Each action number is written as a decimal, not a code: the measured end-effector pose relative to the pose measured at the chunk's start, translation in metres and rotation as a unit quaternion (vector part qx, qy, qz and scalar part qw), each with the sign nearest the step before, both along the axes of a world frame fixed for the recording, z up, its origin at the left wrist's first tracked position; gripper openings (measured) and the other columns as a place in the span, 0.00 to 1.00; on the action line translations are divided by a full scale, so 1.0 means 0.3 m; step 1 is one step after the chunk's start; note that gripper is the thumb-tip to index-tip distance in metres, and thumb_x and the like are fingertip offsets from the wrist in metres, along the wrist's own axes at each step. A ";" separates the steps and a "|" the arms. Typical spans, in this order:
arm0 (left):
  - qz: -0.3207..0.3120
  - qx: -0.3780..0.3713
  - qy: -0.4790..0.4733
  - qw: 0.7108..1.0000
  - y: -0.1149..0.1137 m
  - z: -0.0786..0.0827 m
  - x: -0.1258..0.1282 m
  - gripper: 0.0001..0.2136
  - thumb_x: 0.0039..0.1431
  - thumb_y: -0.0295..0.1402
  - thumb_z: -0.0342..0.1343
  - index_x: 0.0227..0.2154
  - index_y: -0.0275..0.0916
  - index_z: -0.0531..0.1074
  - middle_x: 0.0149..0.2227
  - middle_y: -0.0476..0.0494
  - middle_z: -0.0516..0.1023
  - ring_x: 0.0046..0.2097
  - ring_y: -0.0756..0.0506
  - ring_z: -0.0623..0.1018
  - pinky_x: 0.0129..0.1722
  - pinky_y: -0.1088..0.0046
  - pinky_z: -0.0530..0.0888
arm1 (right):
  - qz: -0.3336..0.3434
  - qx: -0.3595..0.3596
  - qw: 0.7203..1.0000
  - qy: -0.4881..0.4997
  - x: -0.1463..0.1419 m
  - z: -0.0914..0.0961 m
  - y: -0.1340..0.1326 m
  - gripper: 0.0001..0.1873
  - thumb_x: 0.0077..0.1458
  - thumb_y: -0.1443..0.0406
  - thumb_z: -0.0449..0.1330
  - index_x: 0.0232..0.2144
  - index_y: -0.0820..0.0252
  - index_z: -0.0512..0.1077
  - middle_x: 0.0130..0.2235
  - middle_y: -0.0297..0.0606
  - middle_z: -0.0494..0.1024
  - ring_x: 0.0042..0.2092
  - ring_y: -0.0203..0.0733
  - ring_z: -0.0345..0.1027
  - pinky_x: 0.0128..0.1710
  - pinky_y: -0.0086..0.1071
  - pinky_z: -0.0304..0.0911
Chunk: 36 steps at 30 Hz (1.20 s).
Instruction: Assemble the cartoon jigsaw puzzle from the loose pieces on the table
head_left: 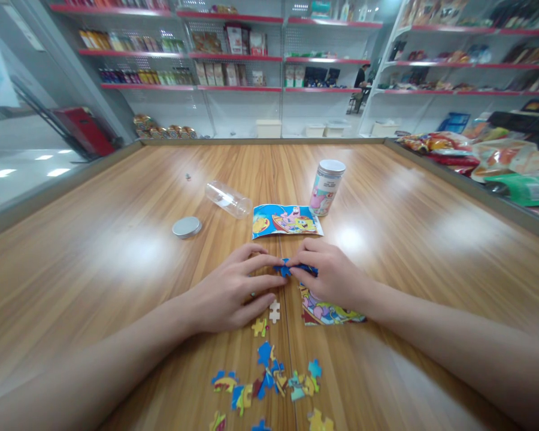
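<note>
My right hand (327, 269) pinches a blue jigsaw puzzle piece (284, 267) between thumb and fingers, low over the table. Partly beneath that hand lies a joined section of the puzzle (330, 312), its upper part hidden. My left hand (238, 287) rests with fingers spread, and its index fingertip touches the blue piece. Under its thumb side sit a pale piece (275, 312) lying face down and a yellow piece (259, 327). Several loose pieces (265, 380) are scattered nearer to me. Beyond both hands is the printed picture sheet (287, 221) with cartoon figures.
A printed canister (327, 188) with a silver lid stands at the sheet's right corner. To the left, a clear plastic jar (228, 199) lies on its side near a loose silver lid (187, 227). Packaged snacks (512, 158) line the right edge; stocked shelves (238, 57) stand behind.
</note>
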<state>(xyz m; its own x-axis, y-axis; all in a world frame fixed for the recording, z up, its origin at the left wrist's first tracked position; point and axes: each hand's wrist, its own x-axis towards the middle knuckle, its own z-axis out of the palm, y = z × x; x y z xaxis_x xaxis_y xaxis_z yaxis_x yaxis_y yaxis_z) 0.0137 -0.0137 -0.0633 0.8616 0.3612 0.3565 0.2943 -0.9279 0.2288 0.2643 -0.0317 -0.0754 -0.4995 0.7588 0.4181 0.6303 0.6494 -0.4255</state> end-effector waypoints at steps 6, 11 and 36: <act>0.010 -0.005 -0.028 1.000 0.003 -0.011 -0.004 0.15 0.61 0.29 0.57 0.51 0.42 0.76 0.55 0.38 0.74 0.56 0.38 0.70 0.57 0.50 0.72 | -0.006 -0.015 1.000 0.014 0.001 -0.007 0.000 0.08 0.61 0.68 0.59 0.40 0.59 0.78 0.35 0.38 0.73 0.38 0.39 0.68 0.40 0.34 0.63; 0.038 -0.024 -0.054 0.998 0.016 -0.010 -0.019 0.12 0.61 0.26 0.56 0.46 0.40 0.78 0.50 0.39 0.77 0.54 0.40 0.71 0.56 0.54 0.73 | -0.005 -0.019 1.000 0.019 0.006 -0.012 0.005 0.07 0.60 0.68 0.60 0.39 0.59 0.78 0.36 0.38 0.73 0.38 0.38 0.68 0.40 0.33 0.63; 0.040 -0.053 -0.064 0.996 0.030 -0.017 -0.026 0.14 0.61 0.24 0.54 0.49 0.38 0.74 0.53 0.38 0.76 0.54 0.41 0.72 0.53 0.55 0.74 | 0.001 -0.009 1.000 -0.007 -0.001 -0.003 0.003 0.06 0.61 0.68 0.59 0.37 0.61 0.76 0.36 0.38 0.73 0.39 0.40 0.67 0.41 0.34 0.61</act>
